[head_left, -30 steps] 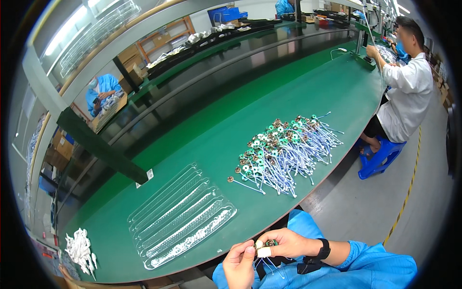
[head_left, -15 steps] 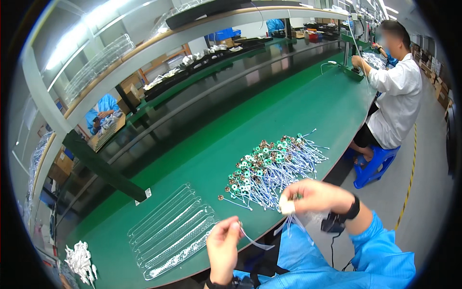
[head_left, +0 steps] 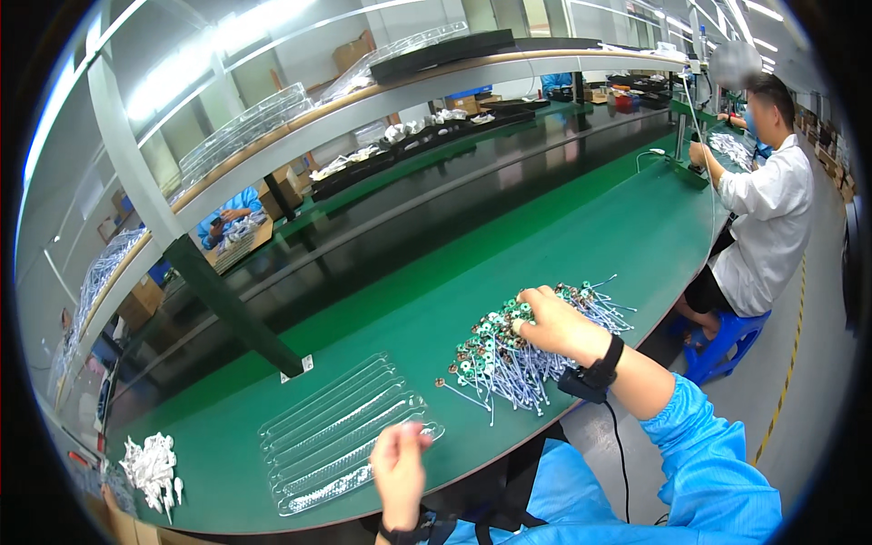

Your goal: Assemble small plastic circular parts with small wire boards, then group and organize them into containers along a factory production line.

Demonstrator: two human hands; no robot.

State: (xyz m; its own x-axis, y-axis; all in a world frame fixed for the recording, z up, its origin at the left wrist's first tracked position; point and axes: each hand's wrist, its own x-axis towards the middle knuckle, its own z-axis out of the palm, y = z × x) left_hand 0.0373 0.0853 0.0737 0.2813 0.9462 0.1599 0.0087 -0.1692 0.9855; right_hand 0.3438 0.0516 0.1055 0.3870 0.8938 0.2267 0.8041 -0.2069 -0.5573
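Observation:
My right hand point(head_left: 561, 329) reaches over the heap of small round green-and-copper boards with thin blue-white wires point(head_left: 509, 368). Its fingers curve down at the heap's upper left side, thumb and forefinger apart; a pale patch shows at the thumb tip. My left hand point(head_left: 400, 465) is closed, fingertips pinched together, just over the near right corner of the clear plastic tray point(head_left: 341, 436). What it holds, if anything, is hidden and slightly blurred. One loose wired board point(head_left: 440, 382) lies at the heap's left edge.
White small parts point(head_left: 152, 468) are piled at the green table's left end. A dark-wrapped post point(head_left: 232, 304) rises from the table. A shelf rail point(head_left: 381, 91) runs overhead. To the right, a person in white point(head_left: 772, 195) sits on a blue stool point(head_left: 727, 350) by a bench press.
My right hand has moved up and left from the table's edge onto the heap; the pale strips under it no longer show. The strip at my left hand is gone from sight. The view has shifted.

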